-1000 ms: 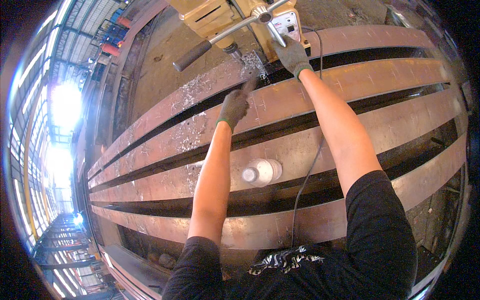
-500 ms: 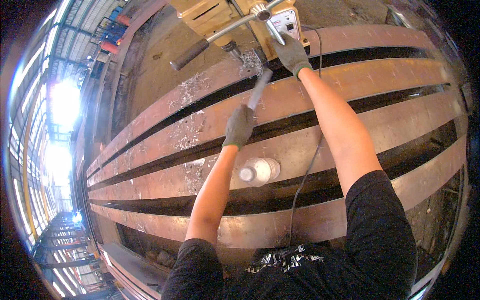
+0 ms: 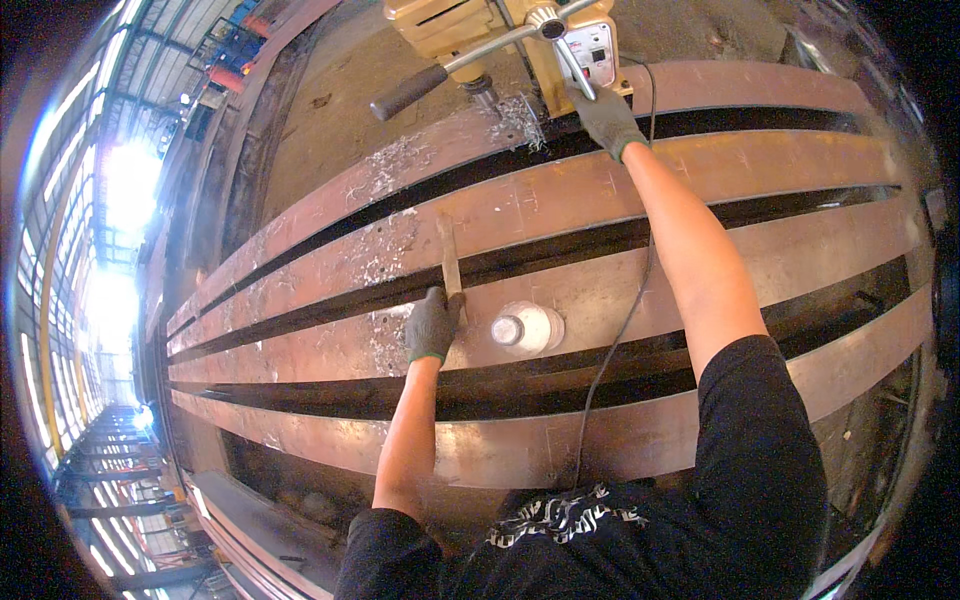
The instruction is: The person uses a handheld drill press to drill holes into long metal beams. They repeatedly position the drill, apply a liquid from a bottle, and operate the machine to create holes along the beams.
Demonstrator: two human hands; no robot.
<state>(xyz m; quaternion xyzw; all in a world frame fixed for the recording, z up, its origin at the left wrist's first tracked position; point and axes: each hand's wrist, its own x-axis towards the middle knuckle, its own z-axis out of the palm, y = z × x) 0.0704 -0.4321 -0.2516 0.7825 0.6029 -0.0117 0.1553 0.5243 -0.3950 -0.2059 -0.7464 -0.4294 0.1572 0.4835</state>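
Note:
My gloved left hand (image 3: 432, 326) is closed around the lower end of a flat, thin brownish strip (image 3: 450, 256), which points away from me over the steel beams. A yellow magnetic drill (image 3: 547, 72) stands on the farthest beam. One spoke of its feed handle (image 3: 576, 66) is in my right hand (image 3: 608, 122), also gloved, with the fingers wrapped at its lower end. Another spoke ends in a dark grip (image 3: 408, 93) reaching left. Bright metal shavings (image 3: 520, 120) lie beside the drill's base, below the chuck (image 3: 481, 91).
Several long rusty steel beams (image 3: 600, 172) run side by side with dark gaps between them. A clear bottle (image 3: 528, 328) with whitish contents stands right of my left hand. A black cable (image 3: 622, 342) crosses the beams. More shavings (image 3: 392, 250) are scattered at left.
My left hand has drawn back toward me and left, carrying the strip away from the shavings by the drill. My right hand stays on the feed handle. The view has shifted slightly.

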